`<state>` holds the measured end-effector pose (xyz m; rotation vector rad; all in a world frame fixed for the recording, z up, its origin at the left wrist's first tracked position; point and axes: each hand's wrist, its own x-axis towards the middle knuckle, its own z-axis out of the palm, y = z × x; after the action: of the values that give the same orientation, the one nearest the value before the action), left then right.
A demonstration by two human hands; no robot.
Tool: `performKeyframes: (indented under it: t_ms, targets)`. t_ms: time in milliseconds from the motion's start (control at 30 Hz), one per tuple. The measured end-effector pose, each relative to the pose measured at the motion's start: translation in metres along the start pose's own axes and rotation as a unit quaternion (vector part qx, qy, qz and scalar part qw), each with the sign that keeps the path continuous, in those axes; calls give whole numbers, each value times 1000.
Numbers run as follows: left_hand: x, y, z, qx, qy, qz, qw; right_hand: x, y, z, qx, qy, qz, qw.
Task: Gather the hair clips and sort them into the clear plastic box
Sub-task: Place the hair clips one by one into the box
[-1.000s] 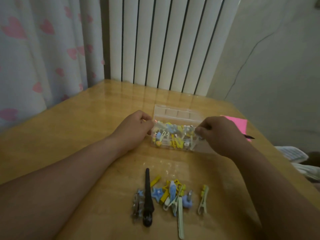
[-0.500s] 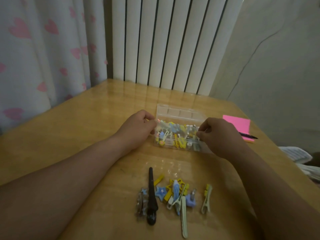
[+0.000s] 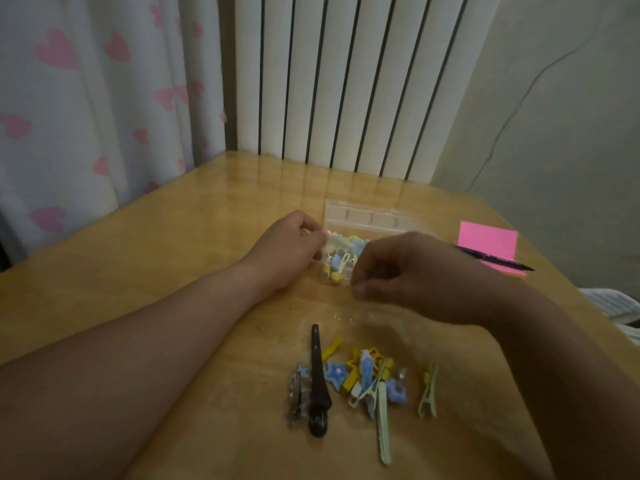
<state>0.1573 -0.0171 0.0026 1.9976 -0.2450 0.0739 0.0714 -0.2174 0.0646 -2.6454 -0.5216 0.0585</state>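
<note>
- Head view, change: compared with half a second ago, the right hand [image 3: 415, 271] has moved from the right end of the clear plastic box [image 3: 363, 214] toward its front middle.
- Head view, unchanged: the left hand [image 3: 291, 247] remains at the left end of the box. The loose hair clips [image 3: 363, 379] keep the same arrangement.
- Grip, left hand: the fingers are curled and grasp the left wall of the box.
- Grip, right hand: the fingers are curled, with thumb and forefinger tips close together at the front edge of the box. It cannot be told whether they pinch a clip, the box wall or nothing.
- Box: it sits on the wooden table [image 3: 173, 258], beyond the middle. It is transparent, and its lid is open and laid back on the far side.
- Box contents: the stored clips [image 3: 341, 261] are a mix of yellow, blue and pale green, visible at the left front.
- Loose clips: they lie in a pile on the near part of the table, well apart from the box.
- Pile contents: a long black clip [image 3: 317, 379], a blue star clip [image 3: 335, 374], several yellow pieces and a long pale-green clip [image 3: 383, 424].
- Separate clip: one yellow-green clip [image 3: 428, 393] lies just right of the pile, not touching it.
- Surroundings: a pink note pad [image 3: 486, 242] lies right of the box, with a black pen [image 3: 495, 259] across its near edge.
- Background: a heart-print curtain [image 3: 86, 98] and a white ribbed radiator [image 3: 346, 81] stand behind the table.
- Obstruction: the right hand and forearm hide the right part of the box.
</note>
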Motion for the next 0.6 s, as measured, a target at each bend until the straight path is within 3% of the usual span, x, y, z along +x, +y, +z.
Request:
performKeyframes:
  t_ms: [100, 233, 433, 600]
  targets:
    - [1, 0, 1, 2, 2, 0, 1000, 1, -11, 12, -44, -119, -18, 992]
    - [2, -1, 1, -1, 3, -3, 1000, 3, -13, 20, -33, -154, -25, 987]
    - [1, 0, 0, 0, 1, 0, 1000, 4, -6, 17, -21, -159, -27, 987]
    - [1, -1, 0, 2, 0, -1, 1000, -3, 8, -9, -50, -73, 11, 996]
